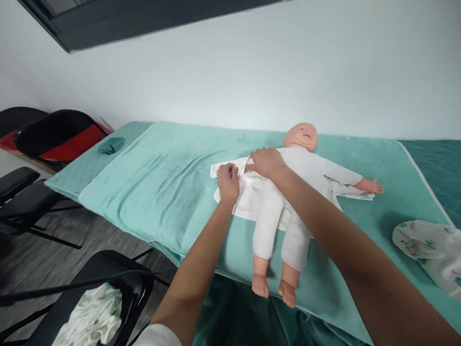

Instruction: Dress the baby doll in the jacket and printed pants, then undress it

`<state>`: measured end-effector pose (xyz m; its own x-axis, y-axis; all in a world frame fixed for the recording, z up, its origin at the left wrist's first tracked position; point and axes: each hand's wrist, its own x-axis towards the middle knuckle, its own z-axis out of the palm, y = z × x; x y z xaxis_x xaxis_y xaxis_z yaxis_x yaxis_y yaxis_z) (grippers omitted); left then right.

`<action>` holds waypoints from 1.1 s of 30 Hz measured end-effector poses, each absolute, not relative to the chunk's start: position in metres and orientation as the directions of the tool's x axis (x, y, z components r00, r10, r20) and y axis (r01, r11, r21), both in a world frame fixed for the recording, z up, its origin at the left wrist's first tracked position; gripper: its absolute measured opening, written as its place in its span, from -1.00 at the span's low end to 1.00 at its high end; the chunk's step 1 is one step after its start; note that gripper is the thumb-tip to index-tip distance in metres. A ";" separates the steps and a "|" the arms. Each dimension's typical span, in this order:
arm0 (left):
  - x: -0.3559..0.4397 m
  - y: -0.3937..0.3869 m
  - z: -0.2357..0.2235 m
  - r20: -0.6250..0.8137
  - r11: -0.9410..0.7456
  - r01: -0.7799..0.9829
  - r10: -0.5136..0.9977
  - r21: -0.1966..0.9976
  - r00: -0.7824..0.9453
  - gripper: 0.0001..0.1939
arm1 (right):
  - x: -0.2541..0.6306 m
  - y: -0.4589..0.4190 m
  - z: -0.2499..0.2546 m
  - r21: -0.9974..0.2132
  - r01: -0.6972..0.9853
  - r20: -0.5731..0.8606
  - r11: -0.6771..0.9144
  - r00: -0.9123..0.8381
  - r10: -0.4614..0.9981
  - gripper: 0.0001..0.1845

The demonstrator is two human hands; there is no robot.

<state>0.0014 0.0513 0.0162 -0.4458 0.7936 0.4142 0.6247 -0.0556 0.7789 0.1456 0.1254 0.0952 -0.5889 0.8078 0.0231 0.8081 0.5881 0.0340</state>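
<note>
A baby doll (pixel 297 168) in a white long-sleeved suit lies on its back, head toward the wall and bare feet toward me. Spread open beneath its body is a white baby shirt (pixel 250 199), with a small print showing on the sleeve under the doll's outstretched arm at right. My left hand (pixel 228 182) has its fingers curled on the shirt's sleeve. My right hand (pixel 267 162) is closed on the fabric near the doll's shoulder, at the inner end of that sleeve. The doll's arm on this side is hidden by my hands and the cloth.
A green-covered massage table (pixel 151 168) stands against the wall, with a face hole at its left end. A printed white cloth bundle (pixel 428 247) lies at right. Patterned cloth (pixel 95 315) rests on a black chair (pixel 133 283); more chairs (pixel 61 134) stand at left.
</note>
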 end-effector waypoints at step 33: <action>0.049 0.082 0.087 -0.021 0.013 -0.024 0.942 1.000 -0.336 -0.93 | 0.296 0.064 0.052 -0.911 0.411 0.097 0.037 0.124 0.988 -0.20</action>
<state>0.0494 0.0823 0.0866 -0.3357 0.9417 -0.0206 -0.0242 0.0133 0.9996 0.2964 0.0645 0.0524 0.1240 0.9876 0.0965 0.4109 0.0374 -0.9109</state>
